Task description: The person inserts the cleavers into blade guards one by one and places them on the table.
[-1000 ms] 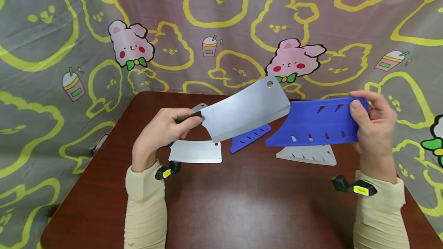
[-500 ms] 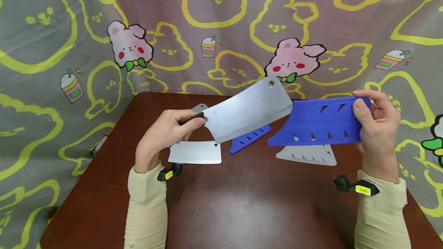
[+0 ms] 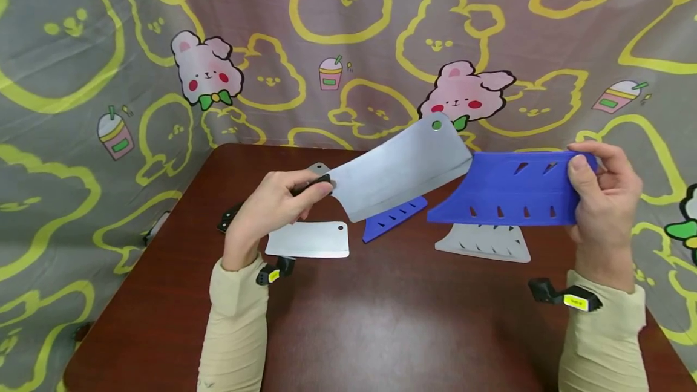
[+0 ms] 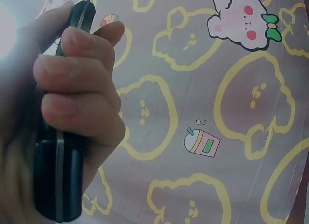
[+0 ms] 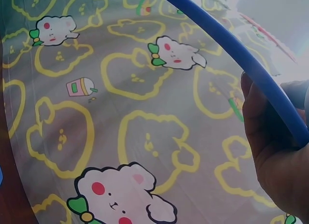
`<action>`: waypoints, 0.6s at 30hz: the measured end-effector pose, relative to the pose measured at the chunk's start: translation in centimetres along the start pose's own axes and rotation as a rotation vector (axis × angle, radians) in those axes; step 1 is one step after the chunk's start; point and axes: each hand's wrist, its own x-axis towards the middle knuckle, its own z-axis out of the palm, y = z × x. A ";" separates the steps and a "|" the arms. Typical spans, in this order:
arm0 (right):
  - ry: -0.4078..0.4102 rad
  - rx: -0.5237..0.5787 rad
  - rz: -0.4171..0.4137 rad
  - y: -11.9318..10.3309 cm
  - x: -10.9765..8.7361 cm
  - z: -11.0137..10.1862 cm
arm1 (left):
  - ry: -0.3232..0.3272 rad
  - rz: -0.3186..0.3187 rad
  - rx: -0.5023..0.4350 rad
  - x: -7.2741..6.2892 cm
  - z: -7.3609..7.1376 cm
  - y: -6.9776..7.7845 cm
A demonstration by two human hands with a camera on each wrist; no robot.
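Observation:
In the head view, my left hand (image 3: 278,204) grips the black handle (image 4: 59,180) of a cleaver (image 3: 403,168), its wide silver blade raised above the table and slanting up to the right. Fingers curl fully around that handle in the left wrist view. My right hand (image 3: 610,198) pinches the right end of a blue slotted blade guard (image 3: 506,189), thumb in front. The guard's left edge meets the cleaver's front end in the picture; whether they touch, I cannot tell. From the right wrist, the guard (image 5: 227,45) appears edge-on as a blue strip.
On the brown table (image 3: 414,313) lie a second cleaver (image 3: 307,239), another blue guard (image 3: 394,218) and a grey guard (image 3: 484,242). Behind my left hand shows a further blade tip (image 3: 319,168), and a black handle (image 3: 227,219) lies left. A patterned curtain (image 3: 359,29) stands behind the table.
Both hands have shifted a little to the right, carrying the cleaver and the blue guard along. The black handle on the table at the left has come out from behind my left hand.

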 end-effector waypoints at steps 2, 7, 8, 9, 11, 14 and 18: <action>-0.006 -0.001 -0.001 -0.1 0.1 0.0 | 0.004 0.007 0.005 0.1 0.0 0.1; -0.037 -0.021 -0.005 -0.2 0.2 0.1 | 0.008 0.008 0.023 0.0 -0.1 0.3; -0.040 -0.018 -0.006 -0.2 0.2 0.1 | 0.005 0.002 0.025 -0.1 -0.1 0.3; -0.045 -0.021 -0.006 -0.1 0.2 0.0 | 0.002 -0.002 0.028 -0.1 -0.2 0.3; -0.054 -0.016 -0.001 -0.1 0.2 0.0 | -0.006 -0.003 0.032 -0.2 -0.3 0.4; -0.069 -0.047 0.005 0.0 0.1 -0.1 | -0.015 -0.009 0.047 -0.2 -0.4 0.6; -0.085 -0.107 0.024 0.0 0.0 0.1 | -0.013 -0.031 0.069 -0.4 -0.5 0.8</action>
